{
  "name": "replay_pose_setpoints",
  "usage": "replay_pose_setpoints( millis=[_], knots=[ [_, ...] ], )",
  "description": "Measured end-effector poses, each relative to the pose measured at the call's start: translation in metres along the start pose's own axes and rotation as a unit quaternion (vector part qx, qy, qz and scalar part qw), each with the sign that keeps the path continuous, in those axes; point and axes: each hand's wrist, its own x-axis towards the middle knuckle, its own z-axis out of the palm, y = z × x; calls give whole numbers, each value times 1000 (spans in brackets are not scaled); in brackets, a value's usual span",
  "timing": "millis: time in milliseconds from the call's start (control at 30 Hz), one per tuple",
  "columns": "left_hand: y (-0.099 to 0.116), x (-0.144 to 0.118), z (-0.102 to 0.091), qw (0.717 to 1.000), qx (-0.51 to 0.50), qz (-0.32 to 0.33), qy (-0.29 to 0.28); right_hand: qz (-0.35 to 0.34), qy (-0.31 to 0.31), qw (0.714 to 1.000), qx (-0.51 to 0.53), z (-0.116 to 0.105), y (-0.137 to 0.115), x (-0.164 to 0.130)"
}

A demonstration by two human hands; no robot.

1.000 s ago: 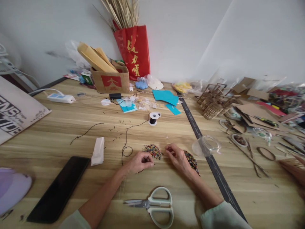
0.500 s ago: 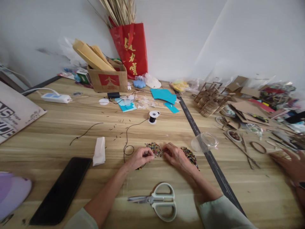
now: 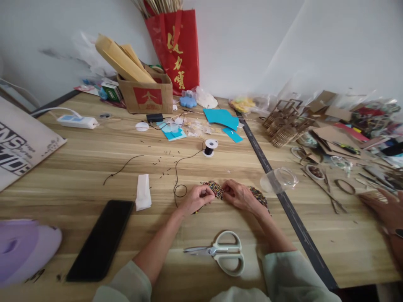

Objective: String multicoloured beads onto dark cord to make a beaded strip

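Observation:
Small multicoloured beads lie in a loose pile (image 3: pixel 214 188) between my two hands, and a second heap of beads (image 3: pixel 258 196) shows beyond my right wrist. My left hand (image 3: pixel 197 199) is closed in a pinch at the left side of the pile. Black cord (image 3: pixel 176 176) runs from a white spool (image 3: pixel 210 148), makes a small loop and passes under this hand, where a few beads (image 3: pixel 197 211) show below the palm. With fingertips together, my right hand (image 3: pixel 237 195) touches the pile's right side; what it pinches is hidden. Scissors (image 3: pixel 217 253) lie nearer me.
On the left are a black phone (image 3: pixel 100 241), a folded white tissue (image 3: pixel 143 192) and a purple object (image 3: pixel 28 251). A clear plastic cup (image 3: pixel 278 180) lies right of the beads. Another person's hand (image 3: pixel 379 207) rests at the right edge. Small woven baskets (image 3: pixel 283 126) stand behind.
The view has shifted, so the table's things sit farther right and higher. Both hands keep about the same place by the beads, still pinched.

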Motion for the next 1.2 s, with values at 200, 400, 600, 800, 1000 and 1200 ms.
replay_pose_setpoints(
  millis=[200, 400, 600, 800, 1000, 1200],
  knots=[
    [6, -1, 0, 1000, -12, -26, 0, -4, -3, 999, 34, 0, 8, -2],
    [19, -2, 0, 998, -37, -56, 8, -21, 4, 999, 44, -3, 6, -4],
    [25, -3, 0, 996, -60, -70, 19, -30, 8, 999, 44, -4, 6, -5],
    [22, -2, 0, 995, -68, -67, 15, -30, 16, 999, 25, -1, 6, -5],
    [23, -2, 0, 998, -44, -46, 16, -31, 27, 999, 22, 0, 3, -6],
    [20, -2, 1, 999, -28, -30, 18, -43, 39, 998, 4, 2, 5, -8]
  ],
)
